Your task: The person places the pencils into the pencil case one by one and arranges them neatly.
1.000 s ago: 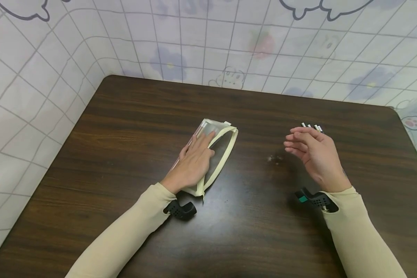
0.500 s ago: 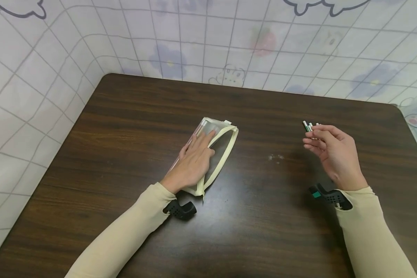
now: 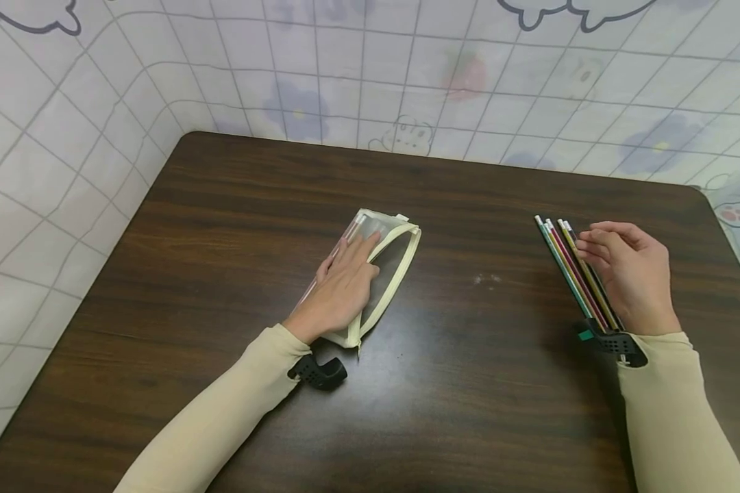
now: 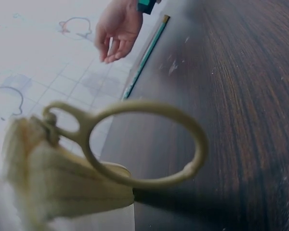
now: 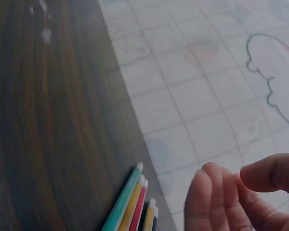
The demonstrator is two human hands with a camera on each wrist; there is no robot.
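My left hand [image 3: 339, 291] rests, fingers extended, on a see-through pencil case [image 3: 390, 272] with cream trim, whose zipped mouth gapes on the right. The left wrist view shows the case's cream loop [image 4: 201, 144] up close. On the right side of the table lie several pencils [image 3: 570, 267] side by side, white-tipped, in teal, yellow, red and darker colours. My right hand [image 3: 638, 277] hovers just right of them, partly covering their near ends. Its fingers [image 5: 216, 197] are loosely bent, with the thumb apart and nothing held.
Dark wood-grain table [image 3: 222, 226] lies under everything. A white grid-patterned sheet [image 3: 345, 75] with cartoon prints rises behind its far edge and along the left. Small whitish marks [image 3: 487, 279] show on the wood between the case and the pencils.
My right hand has moved right, across and past the pencils, so most of their length now shows. The left hand and pencil case have stayed in place.
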